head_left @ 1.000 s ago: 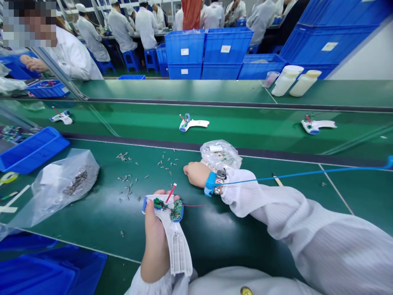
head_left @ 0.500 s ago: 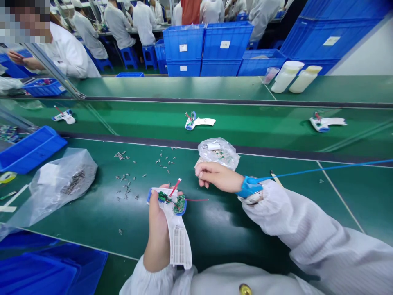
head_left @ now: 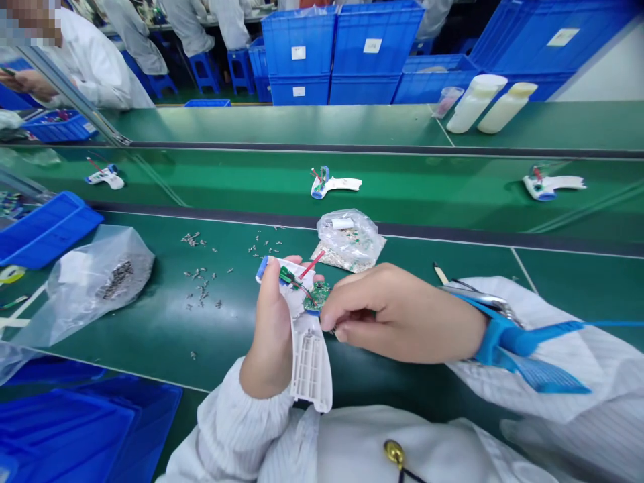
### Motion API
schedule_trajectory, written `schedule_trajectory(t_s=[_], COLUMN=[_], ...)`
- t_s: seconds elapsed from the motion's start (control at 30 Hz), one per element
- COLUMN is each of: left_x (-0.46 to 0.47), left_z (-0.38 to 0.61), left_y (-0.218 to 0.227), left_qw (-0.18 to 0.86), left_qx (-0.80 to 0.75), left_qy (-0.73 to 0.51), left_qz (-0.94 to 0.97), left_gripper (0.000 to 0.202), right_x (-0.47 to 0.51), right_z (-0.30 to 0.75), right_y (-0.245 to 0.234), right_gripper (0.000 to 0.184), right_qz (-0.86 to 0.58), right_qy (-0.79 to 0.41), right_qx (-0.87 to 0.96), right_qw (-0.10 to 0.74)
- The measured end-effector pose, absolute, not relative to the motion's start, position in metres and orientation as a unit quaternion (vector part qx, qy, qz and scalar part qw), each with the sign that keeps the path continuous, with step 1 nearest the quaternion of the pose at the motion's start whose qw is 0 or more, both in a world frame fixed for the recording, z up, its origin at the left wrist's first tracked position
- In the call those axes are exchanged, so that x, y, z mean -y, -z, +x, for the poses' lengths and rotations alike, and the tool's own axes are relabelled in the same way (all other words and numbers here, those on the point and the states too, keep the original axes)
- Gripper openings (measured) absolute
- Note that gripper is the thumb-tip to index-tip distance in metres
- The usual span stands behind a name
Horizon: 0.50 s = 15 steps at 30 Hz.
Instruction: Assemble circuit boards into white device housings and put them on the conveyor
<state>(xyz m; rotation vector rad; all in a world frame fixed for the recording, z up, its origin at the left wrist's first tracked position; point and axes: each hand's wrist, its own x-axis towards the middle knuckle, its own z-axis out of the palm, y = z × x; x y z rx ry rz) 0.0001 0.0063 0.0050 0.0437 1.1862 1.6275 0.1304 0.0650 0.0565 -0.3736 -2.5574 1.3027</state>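
Observation:
My left hand [head_left: 269, 339] is closed around a white plastic housing half [head_left: 310, 365] with a blue end, shaped like a small gun-type device. A green circuit board [head_left: 316, 295], thin wires and a red strip [head_left: 312, 263] sit in its head. My right hand [head_left: 407, 312] pinches thumb and fingertips at the right edge of the board. A small dark bit shows at those fingertips, too small to name. Beyond the hands lies a clear bag [head_left: 349, 238] of small pale parts. Loose small screws [head_left: 201, 275] are scattered to the left.
A bag of screws [head_left: 121, 278] lies at left beside a blue bin [head_left: 47, 228]. Several similar housings, one at mid-belt [head_left: 342, 183], rest on the green conveyor [head_left: 241, 184]. Two white bottles [head_left: 473, 104] stand at the back. A person in a white coat [head_left: 100, 60] sits across.
My right hand has come from beside the bag of pale parts to the board's edge, its fingers now pinched there. The housing in my left hand has shifted slightly up and right.

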Motion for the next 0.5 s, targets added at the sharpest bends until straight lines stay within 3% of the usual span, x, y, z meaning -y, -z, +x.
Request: schedule_trajectory(t_s=[0.13, 0.33, 0.5], left_x=[-0.012, -0.02, -0.021], left_z=[0.005, 0.01, 0.013], left_y=[-0.011, -0.019, -0.021], left_qw=[0.52, 0.52, 0.512], left_qx=[-0.51, -0.512, -0.479], left_qy=[-0.685, -0.683, -0.713], left_qz=[0.018, 0.025, 0.016], left_gripper=[0.04, 0.04, 0.035], right_x=[-0.063, -0.063, -0.063], right_z=[0.131, 0.131, 0.133], right_y=[-0.06, -0.061, -0.057], right_gripper=[0.022, 0.024, 0.021], right_qz=[-0.11, -0.104, -0.169], right_qy=[-0.392, -0.401, -0.408], right_qx=[0.907, 0.906, 0.885], right_qw=[0.113, 0.09, 0.147])
